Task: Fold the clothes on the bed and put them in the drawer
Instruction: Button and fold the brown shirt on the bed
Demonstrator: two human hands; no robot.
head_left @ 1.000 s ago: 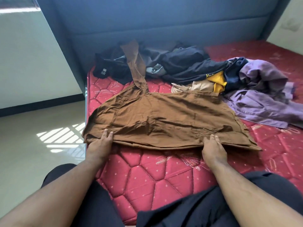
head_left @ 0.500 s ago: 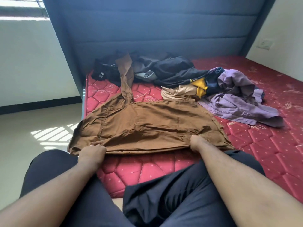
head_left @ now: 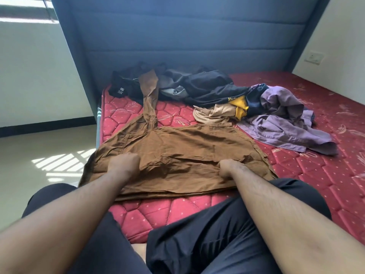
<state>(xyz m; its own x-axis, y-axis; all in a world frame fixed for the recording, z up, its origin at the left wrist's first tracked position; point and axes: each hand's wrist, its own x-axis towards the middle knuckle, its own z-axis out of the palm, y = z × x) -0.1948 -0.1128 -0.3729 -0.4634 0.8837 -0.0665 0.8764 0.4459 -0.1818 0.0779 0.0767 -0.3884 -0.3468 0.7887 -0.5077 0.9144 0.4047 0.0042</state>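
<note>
Brown cotton shirt (head_left: 177, 155) lay flat on the red quilted mattress (head_left: 177, 210) at 6 o'clock of the unfolded clothes pile (head_left: 246, 99), left hand (head_left: 124, 163) and right hand (head_left: 229, 169) clenching its doubled near hem, apparently to carry the fold toward 12 o'clock.

Little can be read. On the dark garment (head_left: 217, 89) in the middle of the pile, upper centre of the frame, yellow lettering (head_left: 231, 99) begins with "Ko"; the remainder is hidden by a fold. On the black garment (head_left: 120, 84) at the upper left of the pile sits a small white label (head_left: 121, 89), its print too small to read.
</note>
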